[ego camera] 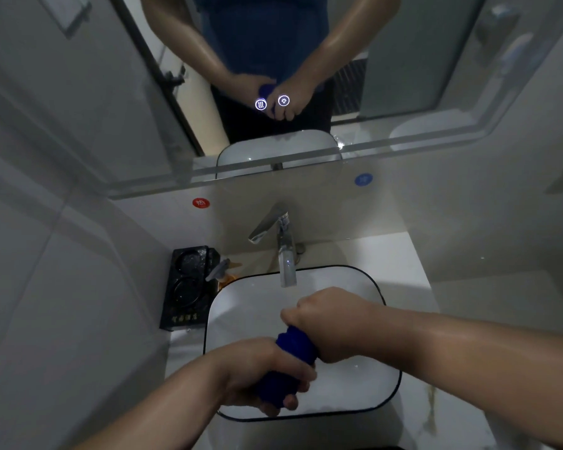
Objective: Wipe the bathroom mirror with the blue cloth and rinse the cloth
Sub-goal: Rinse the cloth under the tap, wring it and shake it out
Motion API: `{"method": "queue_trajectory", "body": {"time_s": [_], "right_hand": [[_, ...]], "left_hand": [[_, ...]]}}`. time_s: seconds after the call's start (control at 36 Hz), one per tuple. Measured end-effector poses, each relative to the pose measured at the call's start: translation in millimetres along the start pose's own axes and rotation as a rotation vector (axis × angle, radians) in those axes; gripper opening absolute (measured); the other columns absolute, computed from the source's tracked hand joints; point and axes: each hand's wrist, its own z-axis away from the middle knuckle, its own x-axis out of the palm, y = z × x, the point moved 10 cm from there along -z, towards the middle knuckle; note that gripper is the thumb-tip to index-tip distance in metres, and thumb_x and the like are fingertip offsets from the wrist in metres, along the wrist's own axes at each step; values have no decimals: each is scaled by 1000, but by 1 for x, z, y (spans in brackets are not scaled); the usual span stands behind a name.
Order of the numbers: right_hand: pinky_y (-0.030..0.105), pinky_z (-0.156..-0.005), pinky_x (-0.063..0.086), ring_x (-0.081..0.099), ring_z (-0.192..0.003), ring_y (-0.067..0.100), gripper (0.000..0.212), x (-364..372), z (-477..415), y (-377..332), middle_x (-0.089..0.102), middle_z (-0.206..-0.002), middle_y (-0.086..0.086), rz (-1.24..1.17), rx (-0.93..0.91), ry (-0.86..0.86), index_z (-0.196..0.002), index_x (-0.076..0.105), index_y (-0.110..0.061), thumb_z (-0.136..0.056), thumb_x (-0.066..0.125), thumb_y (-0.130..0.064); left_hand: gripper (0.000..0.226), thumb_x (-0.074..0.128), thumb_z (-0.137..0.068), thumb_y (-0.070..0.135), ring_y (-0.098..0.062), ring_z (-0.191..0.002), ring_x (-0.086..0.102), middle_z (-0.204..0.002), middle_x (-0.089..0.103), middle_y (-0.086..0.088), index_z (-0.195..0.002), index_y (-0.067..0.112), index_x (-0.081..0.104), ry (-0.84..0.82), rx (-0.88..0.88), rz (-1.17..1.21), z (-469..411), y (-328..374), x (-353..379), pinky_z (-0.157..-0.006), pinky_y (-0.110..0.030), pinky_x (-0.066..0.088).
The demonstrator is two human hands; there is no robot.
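The blue cloth (294,347) is bunched into a thick roll above the white sink basin (241,306). My left hand (257,371) grips its lower end, fingers curled round it. My right hand (332,323) grips the upper end, just below the chrome faucet spout (287,271). The bathroom mirror (387,60) fills the wall above and reflects both arms holding the cloth. No stream of water from the spout is visible.
A black tray (184,316) stands on the counter left of the basin, with a pump bottle (223,274) beside it. Red (201,203) and blue (363,179) round stickers mark the wall under the mirror. Two lit touch buttons (272,102) glow on the mirror.
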Motion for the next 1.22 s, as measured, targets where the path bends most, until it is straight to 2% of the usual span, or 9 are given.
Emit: {"method": "queue_trajectory", "body": {"time_s": [0.08, 0.19, 0.28, 0.39, 0.56, 0.72, 0.92, 1.0, 1.22], "right_hand": [[39, -71, 57, 67, -82, 25, 38, 18, -7, -7, 68, -95, 3, 62, -15, -111, -116, 62, -20, -83, 81, -22], [38, -69, 60, 65, -76, 24, 23, 32, -21, -6, 63, -86, 2, 130, 0, -192, -104, 68, -19, -84, 79, -21], [38, -69, 61, 66, -75, 25, 17, 43, -30, 3, 63, -86, 2, 136, 47, -229, -97, 67, -19, -84, 77, -22], [38, -70, 59, 67, -79, 26, 16, 65, -35, 10, 64, -91, 5, 78, 122, -276, -98, 65, -19, -85, 74, -22], [36, -73, 53, 70, -91, 30, 28, 91, -31, 18, 69, -101, 8, -44, 233, -147, -113, 65, -14, -86, 71, -12], [34, -71, 46, 70, -94, 30, 37, 85, -25, 26, 69, -108, 9, -112, 290, -18, -122, 61, -14, -87, 71, -11], [40, -82, 61, 68, -89, 26, 32, 114, -20, 17, 69, -102, 2, -271, 327, -215, -115, 65, -22, -85, 73, -14], [37, -77, 59, 63, -81, 22, 33, 123, -18, 14, 68, -101, 1, -310, 345, -269, -118, 66, -24, -87, 71, -14], [40, -77, 64, 71, -84, 26, 19, 126, -17, 17, 70, -97, 5, -491, 409, -283, -101, 68, -19, -82, 69, -13]], "left_hand": [[47, 85, -82, 20, -21, -68, 65, -87, 70, -7, -119, 11, 60, 246, -52, -241, -13, -6, -20, -55, -29, 47], [10, 74, -90, 18, -19, -59, 61, -82, 69, -7, -92, 14, 65, 512, -38, -531, -33, 5, -36, -58, -31, 46], [15, 72, -93, 21, -20, -62, 61, -84, 71, -9, -82, 16, 63, 634, -14, -676, -46, 15, -42, -59, -34, 52], [16, 70, -96, 24, -22, -88, 67, -102, 71, -6, -85, 23, 58, 674, 25, -907, -62, 23, -44, -85, -36, 61], [26, 69, -85, 27, -15, -86, 67, -97, 64, 8, -109, 28, 59, 779, 110, -872, -66, 9, -61, -82, -34, 62], [35, 66, -80, 29, -18, -87, 67, -97, 67, 8, -111, 34, 51, 895, 263, -892, -49, 15, -61, -72, -35, 57], [41, 74, -87, 32, -20, -91, 67, -102, 65, 5, -124, 28, 56, 804, 62, -1024, -62, 7, -62, -76, -33, 55], [36, 71, -89, 31, -22, -98, 72, -108, 70, 3, -123, 28, 60, 768, 21, -1082, -67, 1, -61, -81, -35, 59], [39, 68, -87, 39, -21, -91, 72, -102, 73, 6, -122, 31, 54, 834, 274, -1337, -56, 16, -58, -80, -35, 61]]}}
